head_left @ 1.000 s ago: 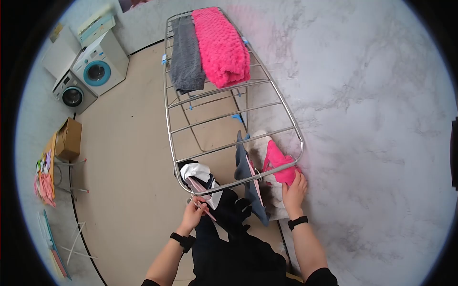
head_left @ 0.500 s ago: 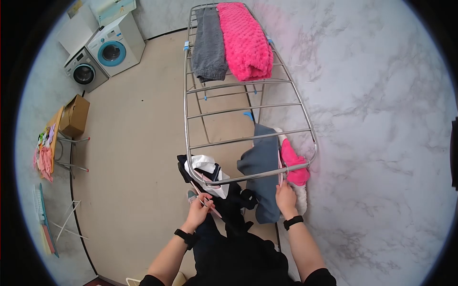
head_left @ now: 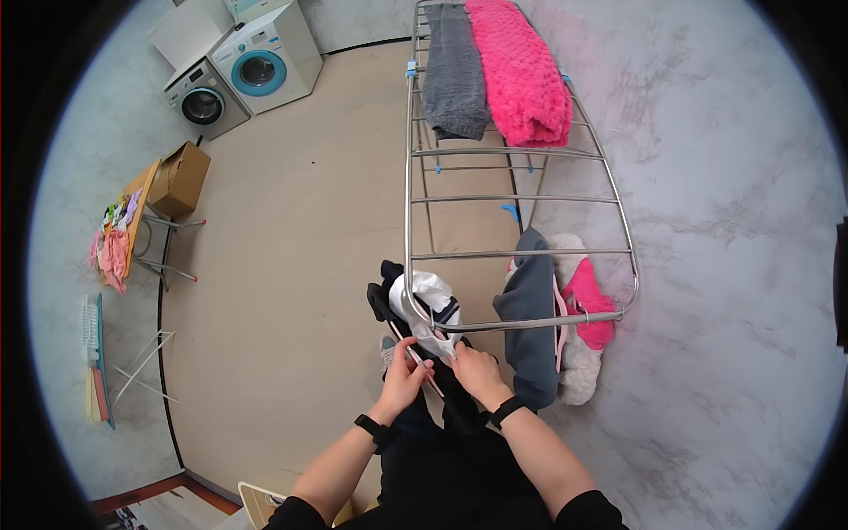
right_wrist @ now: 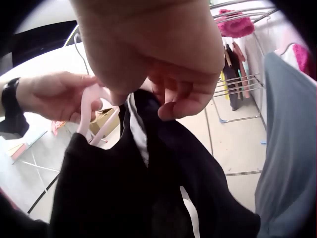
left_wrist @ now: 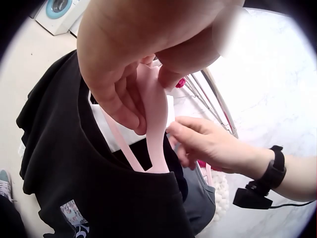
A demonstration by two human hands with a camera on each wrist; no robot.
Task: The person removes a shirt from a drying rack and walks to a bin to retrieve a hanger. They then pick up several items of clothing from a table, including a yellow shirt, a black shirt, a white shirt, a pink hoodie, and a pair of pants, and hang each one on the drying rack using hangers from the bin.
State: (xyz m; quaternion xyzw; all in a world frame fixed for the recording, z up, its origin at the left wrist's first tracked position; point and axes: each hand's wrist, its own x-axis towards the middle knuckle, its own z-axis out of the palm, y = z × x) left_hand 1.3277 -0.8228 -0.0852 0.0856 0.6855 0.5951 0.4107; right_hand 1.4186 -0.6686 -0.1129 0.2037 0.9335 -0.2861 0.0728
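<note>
Black garment (left_wrist: 114, 183), judged light, soft and limp, is being carried at drying rack's (head_left: 477, 256) 7 o'clock on pink hanger (left_wrist: 156, 119), judged the stiffer, surer hold, being pinched by left grip (head_left: 405, 380); whether cloth is being grasped by right grip (head_left: 481, 375) cannot be told.

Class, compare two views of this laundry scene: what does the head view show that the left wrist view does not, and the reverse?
Head view only: the cardboard box and the pile of clothes near it.

Left wrist view only: the printed patch on the black garment, and a thin cable.

Both: the pink hanger, left hand, right hand and blue-ringed washing machine.
</note>
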